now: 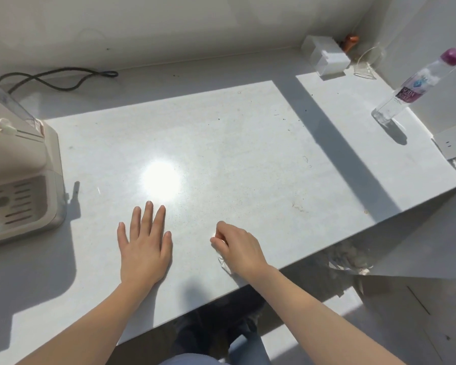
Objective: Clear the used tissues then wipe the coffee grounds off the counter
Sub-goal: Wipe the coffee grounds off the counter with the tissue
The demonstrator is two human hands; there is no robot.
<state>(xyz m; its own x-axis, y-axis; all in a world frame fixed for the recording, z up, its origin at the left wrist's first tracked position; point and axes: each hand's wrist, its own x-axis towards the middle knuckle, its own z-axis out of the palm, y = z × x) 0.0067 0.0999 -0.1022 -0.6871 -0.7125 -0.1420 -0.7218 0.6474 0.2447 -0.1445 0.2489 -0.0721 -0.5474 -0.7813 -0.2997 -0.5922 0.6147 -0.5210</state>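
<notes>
My left hand (144, 243) lies flat on the white counter (248, 143), palm down, fingers spread, holding nothing. My right hand (237, 247) sits to its right near the front edge, fingers curled over a crumpled white tissue (225, 263) pressed against the counter; only the tissue's lower edge shows beneath the palm. A few dark specks of coffee grounds (306, 110) dot the counter's far right part, and faint brownish marks (298, 206) lie right of my right hand.
A beige coffee machine (19, 185) stands at the left edge with a black cord (61, 79) behind it. At the back right are a white box (327, 56), a clear bottle with a purple cap (413, 88) and a wall socket (454, 143). A bin with crumpled waste (350, 256) sits below the counter's right end.
</notes>
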